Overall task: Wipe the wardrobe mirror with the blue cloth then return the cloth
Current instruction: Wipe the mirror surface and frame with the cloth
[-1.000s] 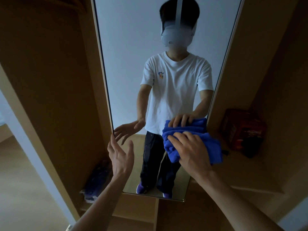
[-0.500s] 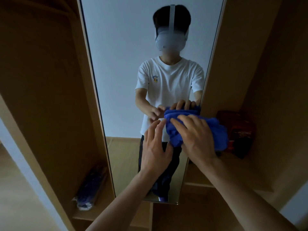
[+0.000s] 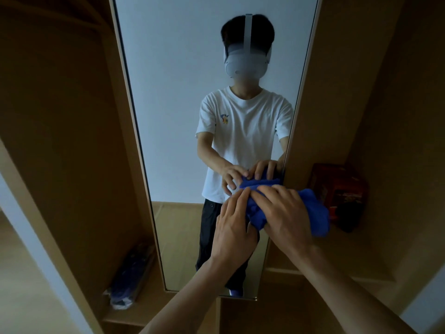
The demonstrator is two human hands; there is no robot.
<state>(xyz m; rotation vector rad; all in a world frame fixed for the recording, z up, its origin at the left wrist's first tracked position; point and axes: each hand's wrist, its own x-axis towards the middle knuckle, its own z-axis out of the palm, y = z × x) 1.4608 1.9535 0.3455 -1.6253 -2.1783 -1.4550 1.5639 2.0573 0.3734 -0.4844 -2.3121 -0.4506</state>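
Observation:
A tall wardrobe mirror [image 3: 183,116] stands between two wooden panels and reflects a person in a white T-shirt. A bunched blue cloth [image 3: 313,210] is held against the mirror's lower right edge. My right hand [image 3: 281,213] lies over the cloth with fingers curled on it. My left hand [image 3: 233,225] is beside it on the left, and its fingers touch the cloth's left part. Much of the cloth is hidden under both hands.
A dark red box [image 3: 339,189] sits on the wooden shelf [image 3: 349,256] right of the mirror, just behind the cloth. A clear bag with dark blue contents [image 3: 130,280] lies on the lower left shelf. Wooden wardrobe panels flank the mirror.
My left hand has come across from the mirror's left side to the cloth and now touches it. The right hand with the cloth has stayed near the mirror's lower right edge.

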